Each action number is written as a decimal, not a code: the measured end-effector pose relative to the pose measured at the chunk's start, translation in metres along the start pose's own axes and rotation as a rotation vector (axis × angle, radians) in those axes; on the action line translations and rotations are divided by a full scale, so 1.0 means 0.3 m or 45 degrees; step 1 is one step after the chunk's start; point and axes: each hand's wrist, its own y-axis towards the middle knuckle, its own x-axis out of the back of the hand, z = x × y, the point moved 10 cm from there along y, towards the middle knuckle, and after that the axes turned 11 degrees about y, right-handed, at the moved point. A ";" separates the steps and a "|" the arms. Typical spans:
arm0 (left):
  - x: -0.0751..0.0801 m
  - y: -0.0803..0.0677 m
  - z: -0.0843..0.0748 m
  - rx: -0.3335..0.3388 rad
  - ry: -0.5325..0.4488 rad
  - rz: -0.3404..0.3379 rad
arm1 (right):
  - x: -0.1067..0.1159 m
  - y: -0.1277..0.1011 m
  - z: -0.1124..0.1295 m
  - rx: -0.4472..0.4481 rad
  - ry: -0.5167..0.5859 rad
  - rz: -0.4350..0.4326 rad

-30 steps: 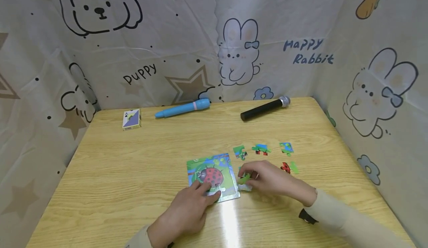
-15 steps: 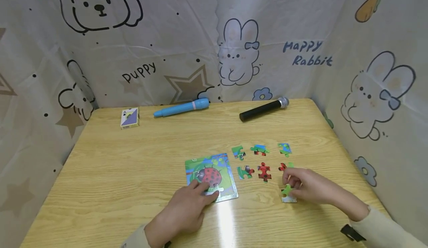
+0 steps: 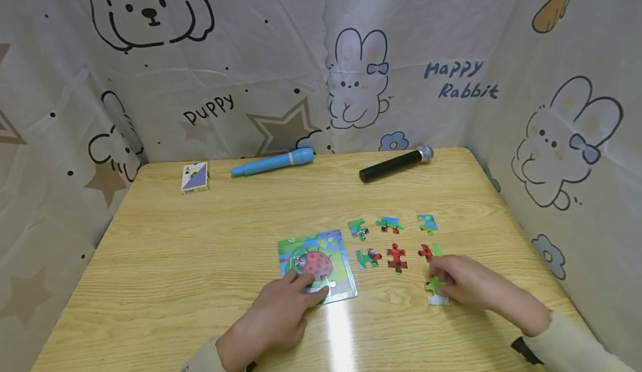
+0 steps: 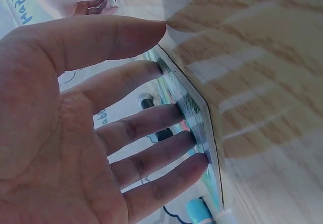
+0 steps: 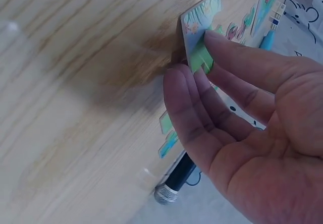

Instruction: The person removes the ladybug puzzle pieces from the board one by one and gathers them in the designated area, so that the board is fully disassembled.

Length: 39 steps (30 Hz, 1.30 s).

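Six loose pieces [image 3: 396, 257] (microphone [image 3: 396, 164] behind) lie beside puzzle board [image 3: 317, 264].

Backdrop cloth [image 3: 281, 71]: "Puppy", "Happy Rabbit"

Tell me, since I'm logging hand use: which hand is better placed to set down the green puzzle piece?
Likely the right hand: it already pinches the green puzzle piece, while the left hand rests on the puzzle board.

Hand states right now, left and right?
Left hand: open, straight fingers resting on the ladybird puzzle board.
Right hand: pinching a green puzzle piece against the table.
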 end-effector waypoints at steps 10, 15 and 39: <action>-0.005 -0.009 0.000 -0.001 0.012 -0.013 | -0.034 0.010 0.021 0.077 -0.033 -0.032; 0.000 -0.008 -0.006 -0.015 0.013 -0.044 | -0.033 0.015 0.037 0.130 -0.053 -0.001; -0.007 -0.029 0.055 -0.086 -0.086 -0.110 | -0.148 0.268 0.436 0.484 -0.222 -0.062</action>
